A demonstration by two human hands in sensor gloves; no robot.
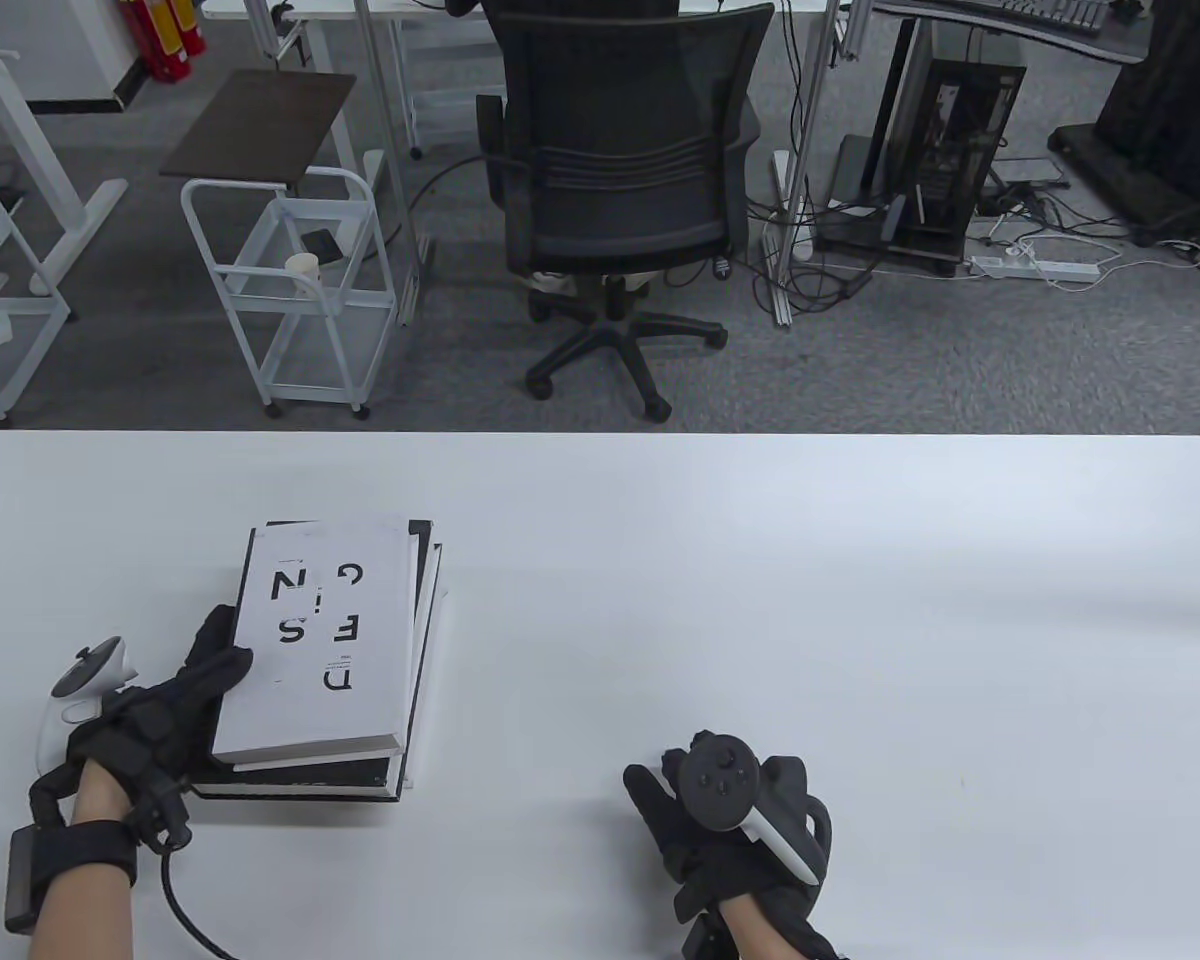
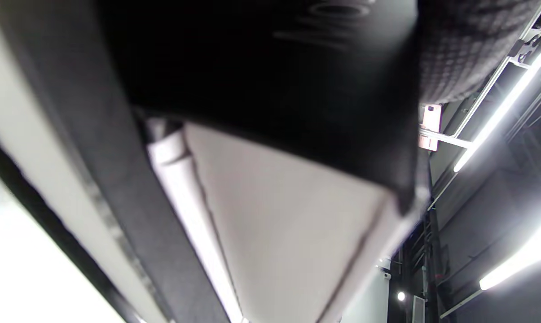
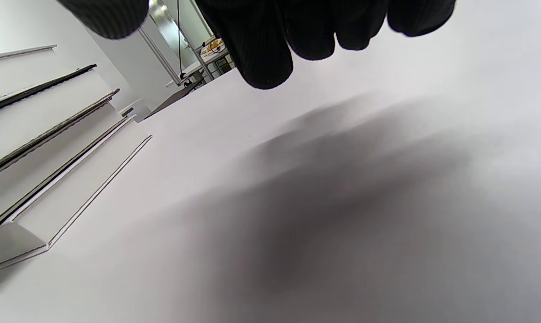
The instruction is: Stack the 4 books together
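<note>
A stack of books (image 1: pixel 325 660) lies on the left of the white table (image 1: pixel 760 560). The top book is white with black letters; darker covers stick out under it. My left hand (image 1: pixel 175 700) rests against the stack's left side, fingers touching the top book's left edge. The left wrist view shows the stack's edges (image 2: pixel 261 215) close up, under the dark glove. My right hand (image 1: pixel 730 810) hovers over bare table to the right of the stack, holding nothing. In the right wrist view its fingertips (image 3: pixel 266 54) hang over the table and the stack's page edges (image 3: pixel 37 148) show at left.
The table's far edge (image 1: pixel 600 435) runs across the middle of the table view. Beyond it on the floor stand an office chair (image 1: pixel 620 200) and a white cart (image 1: pixel 290 290).
</note>
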